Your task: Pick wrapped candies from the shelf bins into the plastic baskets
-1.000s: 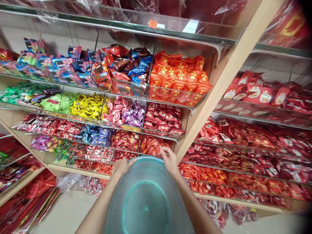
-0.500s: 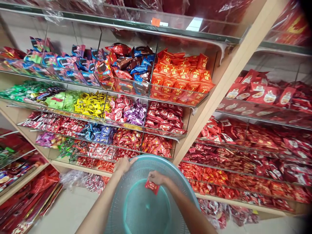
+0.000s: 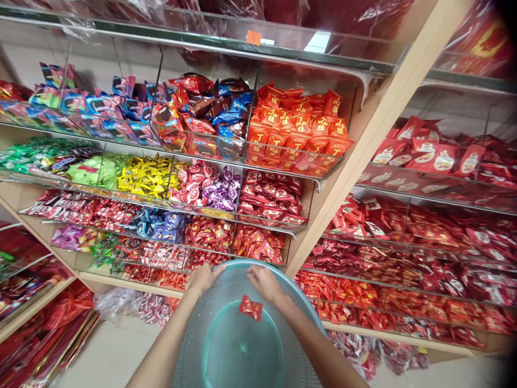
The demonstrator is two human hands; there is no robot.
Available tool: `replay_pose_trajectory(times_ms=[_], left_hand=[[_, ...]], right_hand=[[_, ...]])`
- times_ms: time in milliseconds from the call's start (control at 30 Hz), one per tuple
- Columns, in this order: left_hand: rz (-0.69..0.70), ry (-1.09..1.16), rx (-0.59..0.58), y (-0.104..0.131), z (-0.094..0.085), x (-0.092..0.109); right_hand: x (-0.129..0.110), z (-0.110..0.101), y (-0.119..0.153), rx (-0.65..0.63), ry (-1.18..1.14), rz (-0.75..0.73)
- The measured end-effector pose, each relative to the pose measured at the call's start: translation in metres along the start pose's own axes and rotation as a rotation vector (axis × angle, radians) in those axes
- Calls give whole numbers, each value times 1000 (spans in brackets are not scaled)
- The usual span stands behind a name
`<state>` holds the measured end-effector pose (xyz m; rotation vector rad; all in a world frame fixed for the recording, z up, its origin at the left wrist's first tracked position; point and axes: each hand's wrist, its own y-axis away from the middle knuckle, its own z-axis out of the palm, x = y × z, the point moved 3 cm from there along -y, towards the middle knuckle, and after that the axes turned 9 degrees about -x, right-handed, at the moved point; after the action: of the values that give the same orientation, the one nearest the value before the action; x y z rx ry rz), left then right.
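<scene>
My left hand is closed on the far-left rim of a teal plastic mesh basket. One small red candy packet shows inside the basket, apart from both hands; I cannot tell whether it rests there or is still falling. Just above it, close to the far rim, my right hand has its fingers curled in, and no item shows in them. Beyond the basket, red packets fill a compartment of the shelf.
Clear-fronted shelves hold sorted sweets, among them yellow packets, purple candies and large red-orange packets. A wooden upright divides the shelf bays. Bagged goods lie on the floor under the shelves.
My right hand has let go of the red candy packet and moved up towards the far rim. My left hand stays on the rim. The view has shifted slightly.
</scene>
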<state>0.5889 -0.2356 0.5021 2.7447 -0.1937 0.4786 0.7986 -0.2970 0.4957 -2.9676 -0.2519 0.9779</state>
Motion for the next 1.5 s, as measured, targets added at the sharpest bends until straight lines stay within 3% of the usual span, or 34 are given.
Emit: replay_pose_trajectory(times_ms=[133,233,600,833,1033,1100,1200,1367,1500], left_hand=[[6,-1,-2,2,-1,1],[-2,2,-7,2,-1,1],[-8,3,14,-1,3,-2],[8,-9,18,0,2,-2],[-9,-8,1,-1,2,-1],[-7,-10,3,-1,2,-1],[0,-13,9,-1,2,-2],[-13,-6,3,0,2,-1],[-26,-12,3,1,2,-1]], right_hand=[[4,-47,-12,268,281,32],[15,-63,-21,317,474,160],[22,-57,-38,165,721,307],[15,-63,-31,187,742,261],[-11,-76,-10,219,670,158],[-22,-69,2,174,570,66],[-30,-42,21,2,396,-41],[-19,14,44,-318,349,-22],[-15,43,57,-535,374,-35]])
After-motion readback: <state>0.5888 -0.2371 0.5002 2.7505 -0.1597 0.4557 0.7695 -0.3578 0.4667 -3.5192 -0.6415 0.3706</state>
